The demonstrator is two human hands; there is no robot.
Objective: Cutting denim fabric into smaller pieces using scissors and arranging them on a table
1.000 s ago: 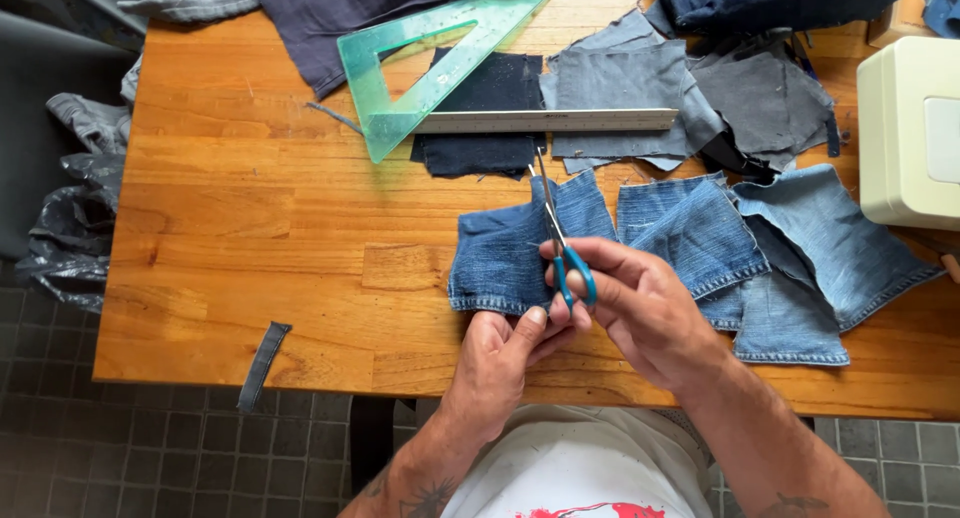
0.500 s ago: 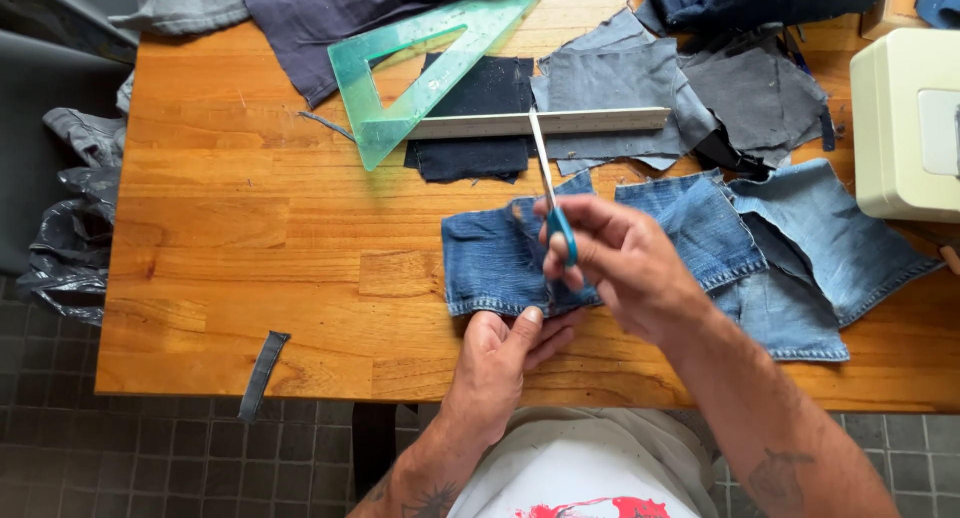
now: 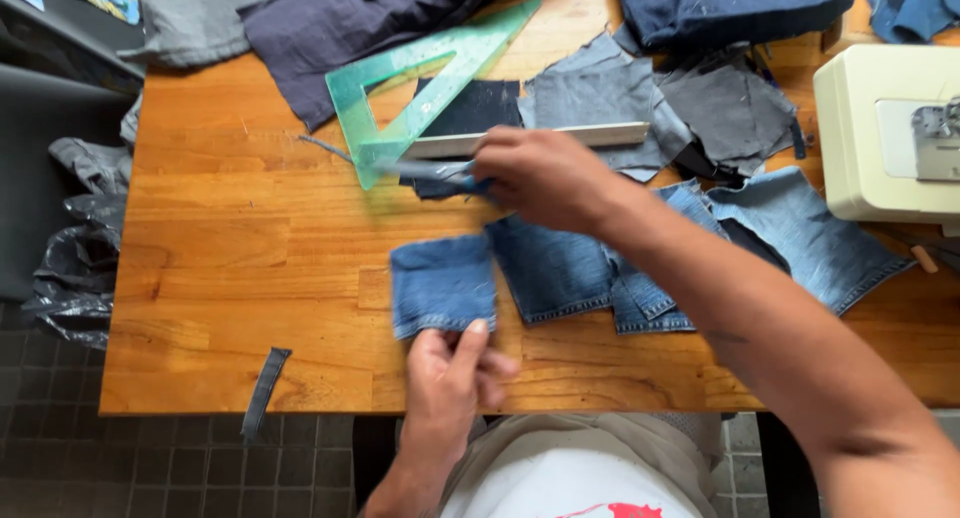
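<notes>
My left hand [image 3: 450, 373] pinches the near edge of a small square denim piece [image 3: 443, 283] lying flat near the table's front. My right hand [image 3: 545, 178] reaches forward over the table, shut on scissors [image 3: 430, 171] with blue handles. Their blades are blurred and point left, low over the wood beside the corner of a green see-through triangle ruler [image 3: 420, 78]. A second denim piece [image 3: 555, 268] lies just right of the square one, partly under my right forearm.
A straight ruler [image 3: 590, 135] lies over a dark fabric square behind my right hand. Grey, dark and blue fabric pieces cover the back and right of the wooden table [image 3: 230, 258]. A cream sewing machine [image 3: 880, 128] stands at the right. A denim strip [image 3: 262, 393] hangs off the front edge.
My right hand has lifted the scissors off the denim and carried them forward and left toward the triangle ruler. The cut square of denim now lies separate, held by my left hand.
</notes>
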